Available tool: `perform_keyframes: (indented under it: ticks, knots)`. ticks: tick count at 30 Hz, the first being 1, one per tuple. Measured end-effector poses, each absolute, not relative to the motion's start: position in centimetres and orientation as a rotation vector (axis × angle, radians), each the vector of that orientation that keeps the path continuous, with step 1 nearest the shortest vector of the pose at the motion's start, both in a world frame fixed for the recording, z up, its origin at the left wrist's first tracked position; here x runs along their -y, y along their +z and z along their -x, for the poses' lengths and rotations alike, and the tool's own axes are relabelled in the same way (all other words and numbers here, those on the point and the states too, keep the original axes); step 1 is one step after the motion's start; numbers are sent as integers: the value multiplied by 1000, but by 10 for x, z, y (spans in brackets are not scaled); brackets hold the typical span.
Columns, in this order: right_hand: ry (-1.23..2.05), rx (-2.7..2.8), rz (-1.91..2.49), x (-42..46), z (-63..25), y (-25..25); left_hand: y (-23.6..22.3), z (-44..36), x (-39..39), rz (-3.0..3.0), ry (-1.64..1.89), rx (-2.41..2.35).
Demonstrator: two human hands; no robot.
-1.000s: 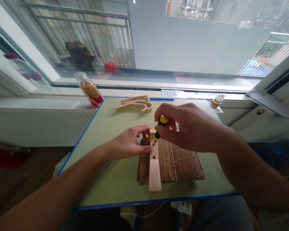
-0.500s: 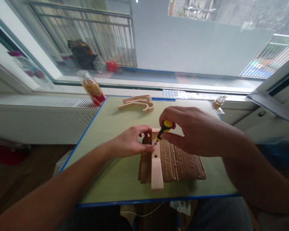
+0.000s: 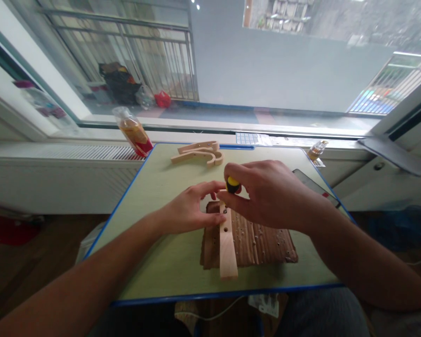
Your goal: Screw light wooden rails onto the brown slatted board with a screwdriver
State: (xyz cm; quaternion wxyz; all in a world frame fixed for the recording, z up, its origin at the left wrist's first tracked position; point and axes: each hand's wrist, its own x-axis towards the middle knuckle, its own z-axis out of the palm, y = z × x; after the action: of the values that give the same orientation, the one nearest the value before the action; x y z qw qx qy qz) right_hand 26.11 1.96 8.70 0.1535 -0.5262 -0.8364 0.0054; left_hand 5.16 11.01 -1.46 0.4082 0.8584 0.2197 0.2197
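On a brown ridged board (image 3: 263,243), pitted with small holes, lies a pale wooden piece (image 3: 228,257) with two dark holes along its upper face. My left hand (image 3: 189,210) steadies this piece, thumb on its near left edge and fingers curled at its far end. A short screwdriver (image 3: 233,184) with a black and yellow handle is gripped in my right hand (image 3: 266,189) above the far part of the wooden piece. Its tip is hidden behind my fingers. Two curved wooden hooks (image 3: 196,157) lie farther back.
The light green table (image 3: 143,262) has a blue rim. A dark flat device (image 3: 314,187) lies behind my right wrist. Past the table, a drink bottle (image 3: 133,131) stands on the left by the window and a small clear bottle (image 3: 317,150) on the right.
My right hand and the screwdriver have moved a little left and the handle now stands more upright. The dark flat device has come into view. My left hand stays on the wooden piece.
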Motion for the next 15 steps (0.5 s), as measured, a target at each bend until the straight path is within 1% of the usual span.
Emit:
perform_keyframes:
  ticks: [6,12,15]
  knots:
    - [179,2358,1402,-22,-260,82,-21,-59,-105,-2176,676,-527]
    - [118,2337,1398,-23,-264,80,-21,-57,-105,-2209,665,-522]
    - [147,2417,1377,-21,-269,84,-21,-56,-106,-2227,645,-568]
